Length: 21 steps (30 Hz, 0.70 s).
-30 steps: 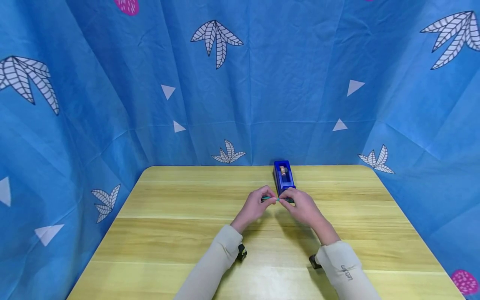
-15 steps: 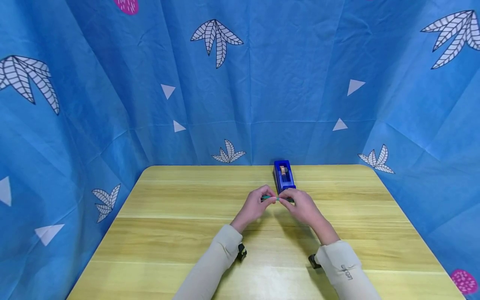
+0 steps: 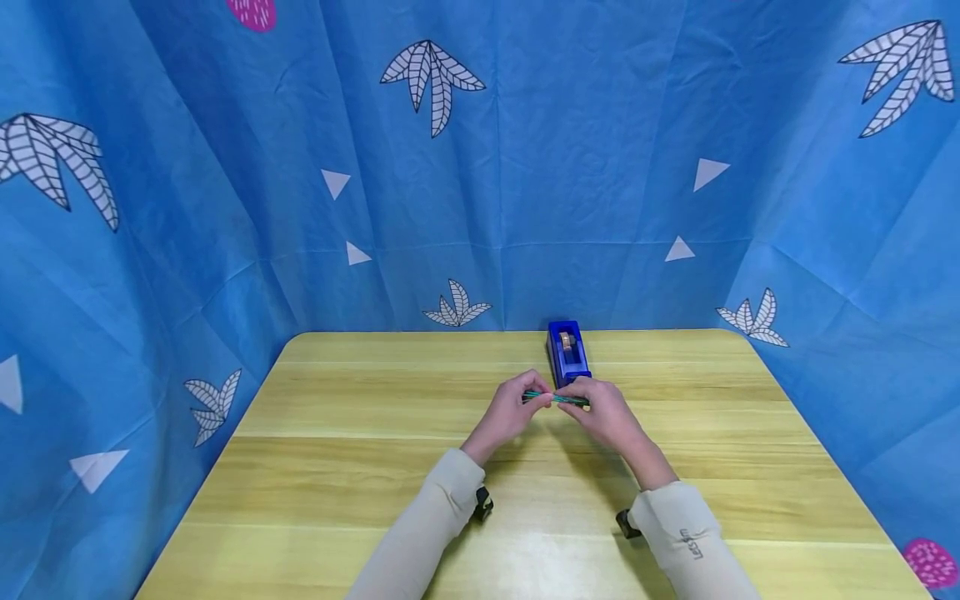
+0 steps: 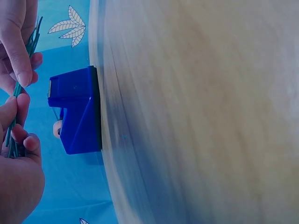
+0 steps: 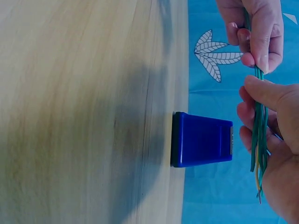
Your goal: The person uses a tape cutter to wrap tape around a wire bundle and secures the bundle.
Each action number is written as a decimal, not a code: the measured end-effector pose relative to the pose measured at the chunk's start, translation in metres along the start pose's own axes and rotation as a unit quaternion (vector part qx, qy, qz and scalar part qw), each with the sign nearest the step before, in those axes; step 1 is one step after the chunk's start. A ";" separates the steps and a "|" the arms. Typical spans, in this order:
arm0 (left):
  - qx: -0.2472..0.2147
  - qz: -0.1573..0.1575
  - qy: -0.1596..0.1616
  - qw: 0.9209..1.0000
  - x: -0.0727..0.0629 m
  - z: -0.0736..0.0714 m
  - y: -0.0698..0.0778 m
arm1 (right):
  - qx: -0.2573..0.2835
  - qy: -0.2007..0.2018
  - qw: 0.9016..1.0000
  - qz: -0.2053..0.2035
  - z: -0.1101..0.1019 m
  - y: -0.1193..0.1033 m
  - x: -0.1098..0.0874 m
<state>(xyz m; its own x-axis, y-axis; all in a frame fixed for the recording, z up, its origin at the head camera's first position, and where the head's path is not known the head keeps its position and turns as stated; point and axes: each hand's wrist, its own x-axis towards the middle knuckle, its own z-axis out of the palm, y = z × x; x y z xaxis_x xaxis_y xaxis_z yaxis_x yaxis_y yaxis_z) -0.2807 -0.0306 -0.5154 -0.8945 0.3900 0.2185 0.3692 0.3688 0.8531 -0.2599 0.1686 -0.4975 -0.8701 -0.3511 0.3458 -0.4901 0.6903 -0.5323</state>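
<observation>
A bundle of thin green strands (image 5: 259, 135), with one yellowish strand among them, is stretched between my hands above the table. My left hand (image 3: 510, 412) pinches it between thumb and fingertips. Just beside it, my right hand (image 3: 609, 414) pinches the same bundle, the fingertips of both hands nearly meeting. In the right wrist view the loose ends fan out below the right thumb, across the palm. The left wrist view shows strand tips sticking out at both ends. Whether the strands are wires or ties I cannot tell.
A blue tape dispenser (image 3: 570, 354) holding a small roll of tape stands just beyond the hands, near the far edge of the wooden table (image 3: 337, 467). Behind the table hangs a blue patterned curtain (image 3: 585, 150).
Both hands stay almost in place. The right fingers have shifted slightly, and more of the green bundle now shows between the right thumb and fingers.
</observation>
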 end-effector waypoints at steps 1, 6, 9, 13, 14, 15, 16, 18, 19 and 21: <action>-0.002 -0.001 0.000 1.000 0.000 0.000 0.000 | -0.001 0.000 1.000 -0.001 0.000 0.000 0.000; -0.016 -0.007 -0.001 1.000 -0.002 0.000 -0.001 | -0.001 -0.007 1.000 0.001 -0.001 0.000 -0.001; -0.016 -0.009 0.001 1.000 -0.002 0.001 -0.001 | -0.005 -0.014 1.000 0.004 -0.002 -0.001 -0.001; -0.009 -0.006 0.004 1.000 -0.003 0.000 -0.001 | -0.013 -0.019 1.000 0.002 -0.002 -0.001 0.000; -0.008 -0.006 0.005 1.000 -0.003 0.000 -0.001 | -0.014 -0.019 1.000 0.001 -0.003 -0.001 0.000; -0.006 -0.006 0.005 1.000 -0.003 0.000 0.000 | -0.014 -0.018 1.000 -0.001 -0.003 -0.001 0.000; -0.006 -0.007 0.005 1.000 -0.003 0.000 0.000 | -0.014 -0.016 1.000 -0.004 -0.003 -0.001 0.000; -0.009 -0.009 0.005 1.000 -0.004 0.001 0.001 | -0.013 -0.011 1.000 -0.010 -0.003 -0.001 0.000; -0.009 -0.009 0.005 1.000 -0.004 0.001 0.001 | -0.012 -0.008 1.000 -0.014 -0.003 -0.001 0.000; -0.011 -0.010 0.006 1.000 -0.004 0.002 0.002 | -0.009 -0.002 1.000 -0.020 -0.003 -0.001 0.000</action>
<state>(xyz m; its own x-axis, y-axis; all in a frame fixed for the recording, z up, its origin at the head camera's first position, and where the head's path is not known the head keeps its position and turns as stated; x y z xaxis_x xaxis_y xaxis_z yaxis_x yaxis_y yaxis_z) -0.2759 -0.0302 -0.5153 -0.9044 0.3729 0.2072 0.3460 0.3569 0.8677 -0.2597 0.1700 -0.4947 -0.8500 -0.3812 0.3635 -0.5235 0.6874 -0.5034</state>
